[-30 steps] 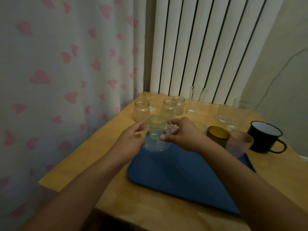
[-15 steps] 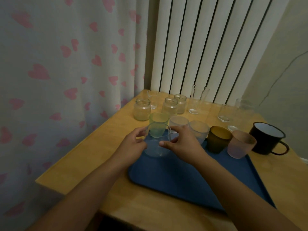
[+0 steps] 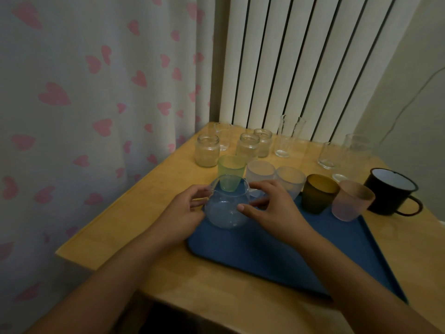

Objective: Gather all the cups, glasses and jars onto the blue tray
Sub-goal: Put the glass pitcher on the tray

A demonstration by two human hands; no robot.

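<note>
Head view, near to far. Two bare forearms entered from the lower edge and met at frame centre. Left hand [image 3: 186, 208] curled loosely against the left side of a clear round glass jug [image 3: 227, 206], fingers half open and touching the glass near its rim. Right hand [image 3: 269, 207] cupped the jug's right side, thumb on the belly, fingers spread over the handle side; whether the grip was firm I could not tell. Jug stood upright on the far left corner of the blue tray [image 3: 277, 256], which lay on a wooden table [image 3: 134, 222]. Behind it, a row: green cup [image 3: 231, 169], two frosted cups [image 3: 261, 172], amber cup [image 3: 317, 192], pink cup [image 3: 351, 200]. Right of centre, off the tray, a black enamel mug [image 3: 391, 194]. Farther back, small jars [image 3: 207, 150] and clear glasses [image 3: 290, 137] stood near the white blinds [image 3: 313, 56].
</note>
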